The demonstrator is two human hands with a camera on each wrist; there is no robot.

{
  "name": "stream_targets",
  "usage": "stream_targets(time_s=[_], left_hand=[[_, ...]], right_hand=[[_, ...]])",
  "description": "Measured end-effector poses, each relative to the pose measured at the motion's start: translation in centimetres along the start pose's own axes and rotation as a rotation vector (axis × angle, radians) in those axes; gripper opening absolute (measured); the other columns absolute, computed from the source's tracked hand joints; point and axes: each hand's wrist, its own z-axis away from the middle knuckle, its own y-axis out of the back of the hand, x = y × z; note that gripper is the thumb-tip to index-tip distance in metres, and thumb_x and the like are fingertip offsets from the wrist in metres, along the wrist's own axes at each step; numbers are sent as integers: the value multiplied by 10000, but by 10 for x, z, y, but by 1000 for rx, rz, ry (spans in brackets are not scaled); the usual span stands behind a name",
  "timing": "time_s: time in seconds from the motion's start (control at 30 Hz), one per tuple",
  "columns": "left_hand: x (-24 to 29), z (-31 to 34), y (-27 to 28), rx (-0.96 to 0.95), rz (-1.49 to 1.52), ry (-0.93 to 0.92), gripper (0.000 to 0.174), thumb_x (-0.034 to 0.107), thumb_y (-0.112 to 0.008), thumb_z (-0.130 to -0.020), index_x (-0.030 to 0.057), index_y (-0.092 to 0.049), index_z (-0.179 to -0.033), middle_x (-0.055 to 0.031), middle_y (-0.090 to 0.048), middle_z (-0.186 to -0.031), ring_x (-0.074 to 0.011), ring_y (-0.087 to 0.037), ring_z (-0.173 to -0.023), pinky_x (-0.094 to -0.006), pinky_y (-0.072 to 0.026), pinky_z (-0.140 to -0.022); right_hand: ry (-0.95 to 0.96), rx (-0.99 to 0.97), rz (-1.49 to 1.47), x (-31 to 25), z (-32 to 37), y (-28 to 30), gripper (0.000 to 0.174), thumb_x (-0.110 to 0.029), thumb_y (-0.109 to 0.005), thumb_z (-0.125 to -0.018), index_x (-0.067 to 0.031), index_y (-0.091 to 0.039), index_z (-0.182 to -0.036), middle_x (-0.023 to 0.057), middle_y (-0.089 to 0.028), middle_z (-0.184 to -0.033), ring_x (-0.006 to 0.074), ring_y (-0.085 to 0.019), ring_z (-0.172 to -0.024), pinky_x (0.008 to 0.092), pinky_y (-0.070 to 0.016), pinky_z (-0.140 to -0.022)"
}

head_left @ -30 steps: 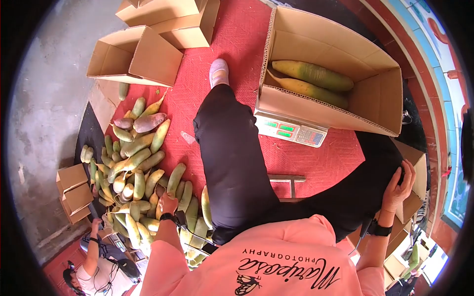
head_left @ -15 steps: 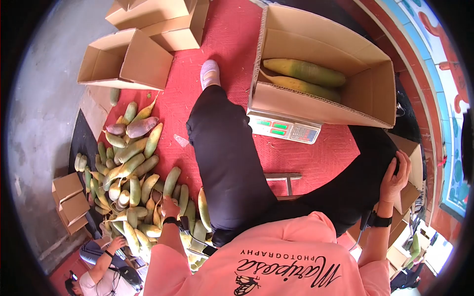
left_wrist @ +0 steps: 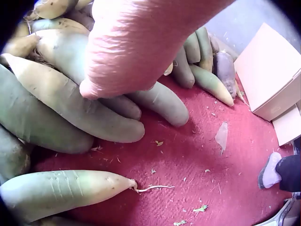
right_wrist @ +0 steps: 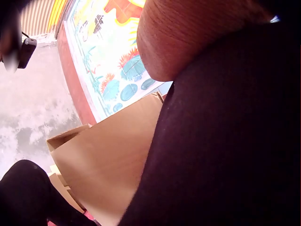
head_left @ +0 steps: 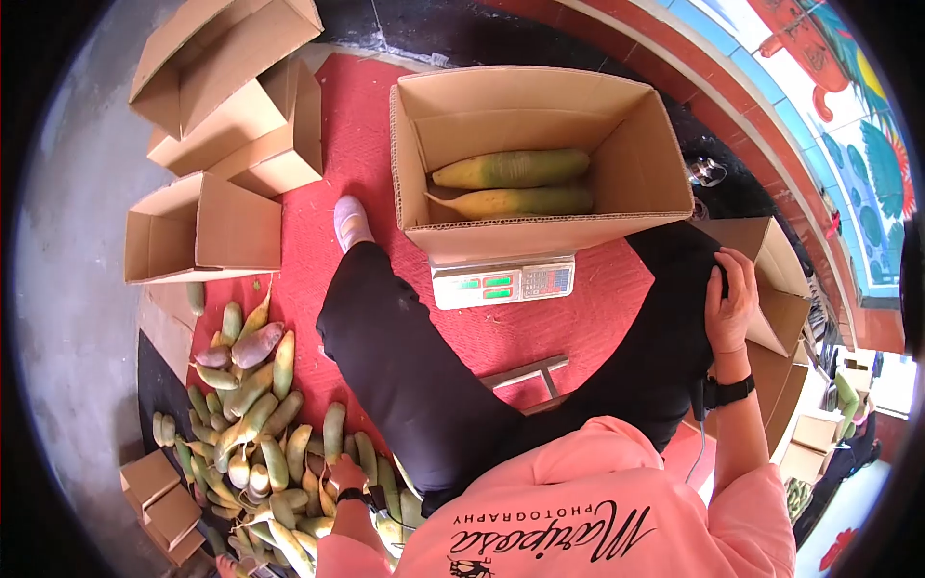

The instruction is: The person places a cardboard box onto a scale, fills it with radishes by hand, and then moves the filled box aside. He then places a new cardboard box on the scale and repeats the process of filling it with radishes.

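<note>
My left hand (head_left: 347,474) reaches down onto a heap of green radishes (head_left: 252,400) beside my leg. In the left wrist view its thumb side lies over a green radish (left_wrist: 162,106), whose blunt end sticks out past the hand; the fingers are hidden, and I cannot tell if they grip it. My right hand (head_left: 730,303) rests on my bent knee, fingers laid over the dark trousers, holding nothing. Ahead, an open cardboard box (head_left: 544,236) stands on a digital scale (head_left: 503,281) with lit green displays. Two large yellow-green radishes (head_left: 511,169) lie inside.
Open cardboard boxes (head_left: 241,226) stand at the upper left beyond the heap. Smaller cartons (head_left: 159,501) sit at the lower left, and more boxes (head_left: 771,260) are behind my right knee. A metal bar frame (head_left: 525,373) lies between my legs on the red mat (head_left: 356,106).
The head view has swung right, so the weighed box now appears nearer the middle. The other person at lower left has mostly left the view. Both hands keep their places on heap and knee.
</note>
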Motion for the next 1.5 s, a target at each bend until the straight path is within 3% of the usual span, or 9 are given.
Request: stream_targets(time_s=[0.2, 0.5, 0.6, 0.7, 0.93, 1.23, 1.3, 1.47, 1.5], left_hand=[[6, 17, 18, -72, -124, -18, 348, 207, -686, -744, 109, -616, -1071, -130, -532, -1193, -339, -468, -1162, -416, -506, -865], [-12, 6, -7, -107, -18, -53, 291, 143, -670, -743, 68, -599, -1015, -166, -624, -1063, -326, -607, -1016, -402, -508, -822], [-17, 14, -7, -26, 28, -54, 247, 120, -653, -746, 68, -595, -980, -182, -624, -1041, -352, -608, -992, -427, -508, -805], [-31, 0, -35, 307, 129, -261, 189, 127, -641, -719, 101, -585, -898, -170, -625, -879, -367, -622, -829, -440, -512, -696], [11, 18, 38, 269, 134, -243, 112, 177, -593, -771, 78, -598, -824, -192, -620, -884, -397, -602, -859, -467, -501, -720], [47, 22, 99, 487, 367, -439, 115, 138, -574, -797, 97, -564, -904, -171, -581, -898, -375, -589, -847, -454, -477, -723], [47, 27, 120, 680, 482, -463, 206, 109, -640, -739, 99, -570, -932, -160, -587, -913, -362, -586, -865, -436, -479, -748], [38, 54, 193, 622, 765, -331, 429, 18, -718, -612, 50, -563, -1010, -138, -590, -1001, -317, -566, -978, -367, -448, -866], [30, 54, 203, 713, 879, -296, 444, 19, -713, -621, 46, -558, -1036, -124, -583, -1014, -290, -558, -983, -358, -438, -880]], right_hand=[[0, 24, 0, 3, 1, -3, 183, -31, -568, -806, -34, -592, -987, 116, -590, -1046, 300, -577, -935, 374, -449, -824], [10, 51, -42, 6, 0, -1, 173, 11, -568, -783, -12, -584, -954, 138, -587, -1012, 313, -580, -906, 363, -467, -779], [-1, 58, -57, 7, 1, -1, 170, 11, -569, -784, -9, -584, -952, 142, -587, -1010, 315, -579, -904, 365, -468, -781], [-14, 73, -84, 8, 0, -1, 169, 15, -569, -785, -7, -585, -951, 145, -586, -1009, 317, -580, -903, 369, -468, -783], [-34, 82, -127, 11, 2, 2, 164, 26, -569, -781, 9, -585, -943, 151, -588, -1001, 322, -583, -893, 372, -470, -784], [-70, 88, -142, 16, 4, 3, 150, 27, -567, -784, 18, -585, -933, 157, -587, -1000, 325, -584, -896, 376, -470, -786], [-71, 89, -147, 17, 6, 2, 150, 27, -567, -785, 19, -585, -933, 157, -588, -999, 324, -585, -897, 376, -470, -789], [-78, 104, -166, 16, 3, 4, 156, 40, -571, -777, 14, -586, -930, 153, -589, -996, 318, -591, -887, 366, -479, -776], [-82, 109, -166, 16, 3, 4, 156, 40, -571, -777, 14, -586, -930, 153, -589, -996, 318, -591, -887, 366, -479, -776]])
